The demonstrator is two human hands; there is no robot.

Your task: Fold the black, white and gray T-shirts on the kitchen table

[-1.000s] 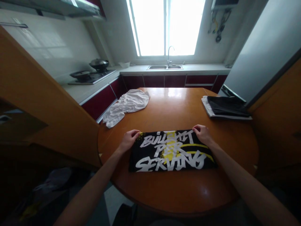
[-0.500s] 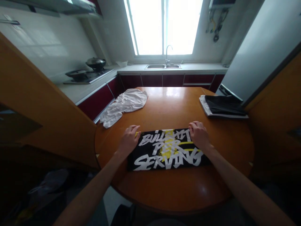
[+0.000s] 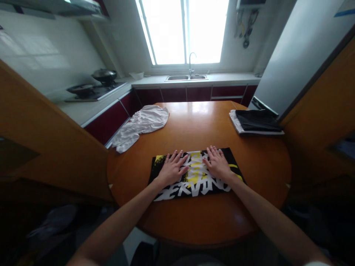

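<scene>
A folded black cloth [image 3: 194, 189] with white lettering and yellow patches lies flat near the front of the wooden table. My left hand [image 3: 173, 169] rests on its left half, palm down with the fingers spread. On the right half lies my right hand [image 3: 217, 163], also flat with fingers apart. Neither hand grips the fabric. Parts of the lettering are hidden under both hands.
A crumpled white cloth [image 3: 144, 122] lies at the table's [image 3: 194, 125] back left. Folded black and white cloths [image 3: 256, 121] are stacked at the back right. Beyond are a counter with a sink [image 3: 179, 78], a stove with pans [image 3: 104, 75] and a window.
Both hands have moved inward from the cloth's upper corners and now lie flat on it with fingers spread. The camera view has shifted slightly.
</scene>
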